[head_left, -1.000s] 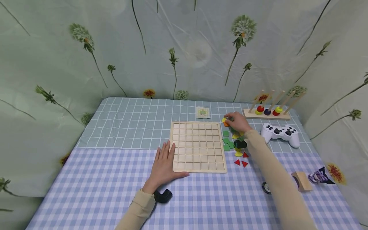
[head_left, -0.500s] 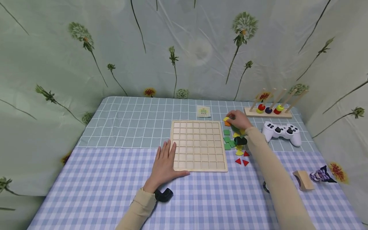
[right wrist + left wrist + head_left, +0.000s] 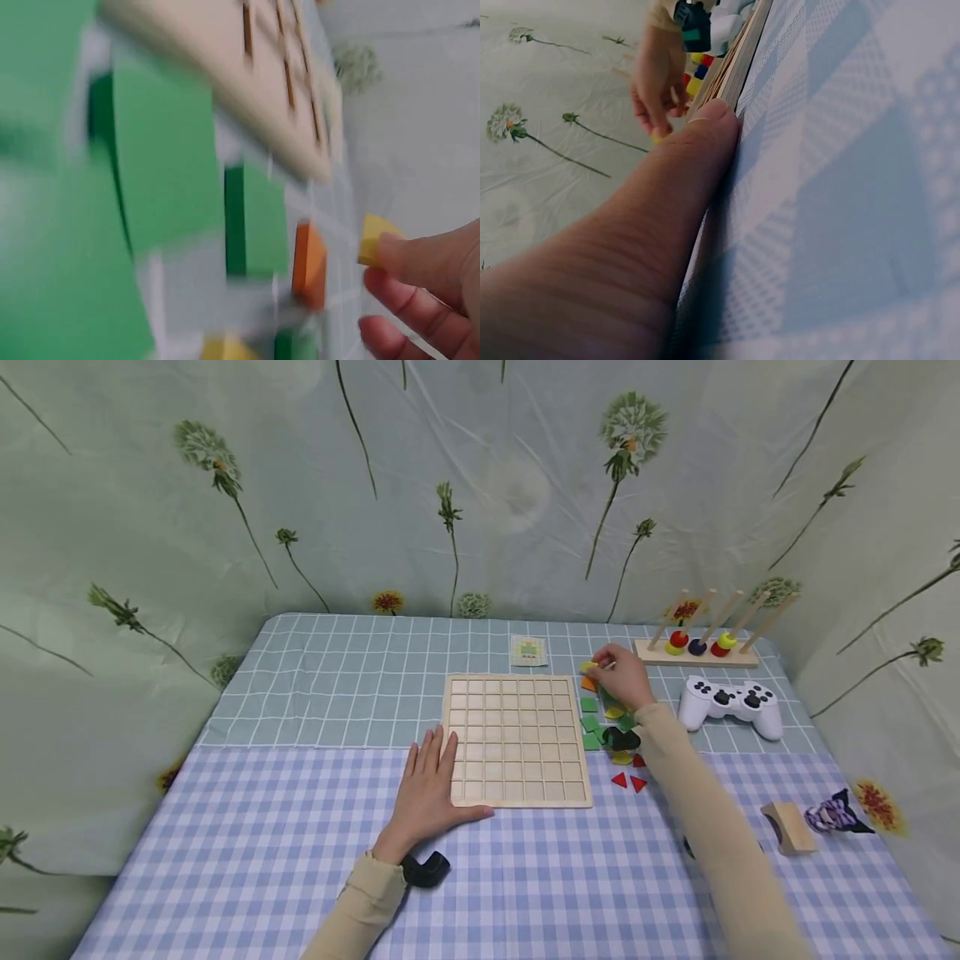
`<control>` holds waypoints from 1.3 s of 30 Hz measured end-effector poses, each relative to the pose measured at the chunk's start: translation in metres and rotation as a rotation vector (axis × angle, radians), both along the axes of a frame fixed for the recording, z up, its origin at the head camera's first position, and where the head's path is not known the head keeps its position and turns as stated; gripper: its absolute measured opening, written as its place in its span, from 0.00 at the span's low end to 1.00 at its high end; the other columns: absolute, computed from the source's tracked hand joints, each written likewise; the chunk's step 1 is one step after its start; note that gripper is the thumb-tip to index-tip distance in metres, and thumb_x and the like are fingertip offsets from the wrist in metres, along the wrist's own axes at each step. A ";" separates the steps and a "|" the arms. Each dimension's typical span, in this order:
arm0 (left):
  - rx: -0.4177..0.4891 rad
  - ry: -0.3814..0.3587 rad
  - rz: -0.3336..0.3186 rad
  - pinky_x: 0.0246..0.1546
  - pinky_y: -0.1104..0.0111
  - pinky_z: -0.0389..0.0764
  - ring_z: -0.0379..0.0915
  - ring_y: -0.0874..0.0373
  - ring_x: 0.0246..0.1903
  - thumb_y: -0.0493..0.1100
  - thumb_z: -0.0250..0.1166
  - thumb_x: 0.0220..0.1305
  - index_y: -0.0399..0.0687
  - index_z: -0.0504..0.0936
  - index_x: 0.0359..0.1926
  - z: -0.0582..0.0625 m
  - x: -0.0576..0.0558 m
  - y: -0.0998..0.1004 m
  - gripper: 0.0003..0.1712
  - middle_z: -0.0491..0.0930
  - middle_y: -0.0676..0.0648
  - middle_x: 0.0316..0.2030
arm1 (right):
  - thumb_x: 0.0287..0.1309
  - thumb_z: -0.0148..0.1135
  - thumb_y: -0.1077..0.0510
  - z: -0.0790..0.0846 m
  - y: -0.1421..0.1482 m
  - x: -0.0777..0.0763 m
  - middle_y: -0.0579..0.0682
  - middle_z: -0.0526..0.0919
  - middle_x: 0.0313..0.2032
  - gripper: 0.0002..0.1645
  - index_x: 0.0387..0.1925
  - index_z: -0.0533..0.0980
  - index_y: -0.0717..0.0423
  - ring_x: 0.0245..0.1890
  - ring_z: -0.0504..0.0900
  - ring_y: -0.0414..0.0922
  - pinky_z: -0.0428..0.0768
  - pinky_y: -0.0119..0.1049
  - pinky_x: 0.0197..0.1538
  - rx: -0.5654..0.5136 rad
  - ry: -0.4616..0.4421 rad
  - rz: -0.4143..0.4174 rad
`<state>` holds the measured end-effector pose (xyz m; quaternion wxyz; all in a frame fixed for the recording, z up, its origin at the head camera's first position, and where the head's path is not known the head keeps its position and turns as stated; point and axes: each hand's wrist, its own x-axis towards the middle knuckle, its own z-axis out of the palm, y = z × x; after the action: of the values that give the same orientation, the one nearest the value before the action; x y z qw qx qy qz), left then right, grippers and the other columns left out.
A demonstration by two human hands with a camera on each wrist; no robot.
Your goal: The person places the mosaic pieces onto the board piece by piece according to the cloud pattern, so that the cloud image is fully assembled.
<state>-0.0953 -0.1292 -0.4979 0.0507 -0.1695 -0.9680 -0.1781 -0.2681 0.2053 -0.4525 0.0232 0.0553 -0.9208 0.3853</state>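
My left hand [image 3: 427, 793] lies with straight spread fingers at the near left corner of a wooden grid board [image 3: 517, 743], the thumb along its front edge. Beyond the board's far right corner, my right hand [image 3: 624, 677] pinches a small yellow block [image 3: 370, 241] between thumb and finger. In the right wrist view that block is held just above the cloth, past an orange block [image 3: 310, 266]. Green square blocks [image 3: 589, 704] lie along the board's right side. Near them are yellow rounded-edge pieces [image 3: 622, 758] and red triangles [image 3: 638, 784]. My right hand and wrist hide some pieces.
A patterned card [image 3: 528, 651] lies behind the board. At the right are a bead-and-peg stand [image 3: 697, 655], a white game controller [image 3: 731, 706], a wooden arch block [image 3: 790, 828] and a purple-black figure [image 3: 836, 815]. A dark round object is partly behind the right forearm.
My right hand has shifted slightly to the right, still with the yellow block in its fingers. The left hand stays in place, and the head view wobbles a little.
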 end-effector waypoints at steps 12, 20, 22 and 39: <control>-0.003 0.004 0.006 0.68 0.51 0.38 0.35 0.42 0.71 0.79 0.63 0.40 0.37 0.48 0.73 0.002 0.000 0.002 0.72 0.43 0.34 0.72 | 0.57 0.65 0.62 0.003 -0.066 0.028 0.53 0.80 0.32 0.07 0.36 0.78 0.61 0.28 0.74 0.47 0.71 0.37 0.33 -0.110 0.069 0.208; 0.004 -0.006 0.009 0.68 0.51 0.37 0.34 0.42 0.71 0.79 0.63 0.40 0.37 0.48 0.73 0.002 0.000 0.003 0.72 0.43 0.34 0.72 | 0.56 0.67 0.60 0.001 -0.096 0.033 0.49 0.79 0.30 0.06 0.36 0.80 0.57 0.27 0.72 0.46 0.71 0.38 0.33 -0.088 -0.008 0.287; 0.003 -0.009 0.010 0.68 0.51 0.37 0.34 0.42 0.71 0.79 0.63 0.40 0.37 0.48 0.73 0.002 0.000 0.003 0.72 0.43 0.34 0.72 | 0.56 0.67 0.60 -0.002 -0.103 0.033 0.47 0.79 0.29 0.05 0.35 0.80 0.56 0.27 0.73 0.45 0.71 0.37 0.33 -0.071 -0.022 0.295; -0.009 -0.006 0.014 0.68 0.52 0.37 0.34 0.43 0.71 0.79 0.62 0.40 0.37 0.48 0.73 0.002 0.001 0.002 0.72 0.43 0.34 0.72 | 0.60 0.60 0.62 -0.004 -0.125 0.031 0.48 0.79 0.32 0.04 0.37 0.79 0.55 0.29 0.74 0.44 0.73 0.38 0.36 -0.002 -0.004 0.356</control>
<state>-0.0939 -0.1269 -0.4958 0.0480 -0.1622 -0.9701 -0.1738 -0.2369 0.0800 -0.4562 -0.0470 0.2169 -0.8960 0.3845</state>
